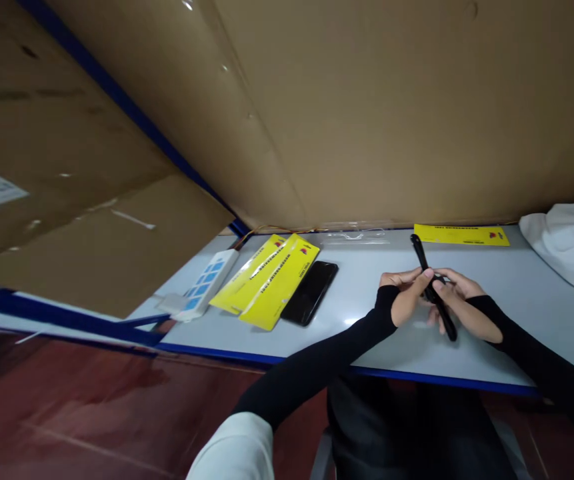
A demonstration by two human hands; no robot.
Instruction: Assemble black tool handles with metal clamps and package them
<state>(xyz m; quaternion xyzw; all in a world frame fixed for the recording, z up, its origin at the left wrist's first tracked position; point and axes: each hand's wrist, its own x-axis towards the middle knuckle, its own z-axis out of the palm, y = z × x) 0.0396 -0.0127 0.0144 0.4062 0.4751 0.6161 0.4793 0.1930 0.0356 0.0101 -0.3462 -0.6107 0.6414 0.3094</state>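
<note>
Above the right half of the table, a long, slim black tool [419, 252] with rounded ends is held at a slant. Its exact kind does not show. My left hand [407, 293] is closed around its middle from the left, the thumb pressing on top. From the right, my right hand [467, 303] grips it just below, its thumb also on the tool. Between the thumbs, a small part of the tool's middle is covered. Behind the hands lies a yellow printed card [461, 235], near the table's back edge.
Left of my hands lie a black phone [311, 293], two overlapping yellow cards [279, 283] and a white power strip [207, 285]. A white cloth or bag [567, 240] sits at the far right. Cardboard [391, 120] walls the back of the table [341, 347].
</note>
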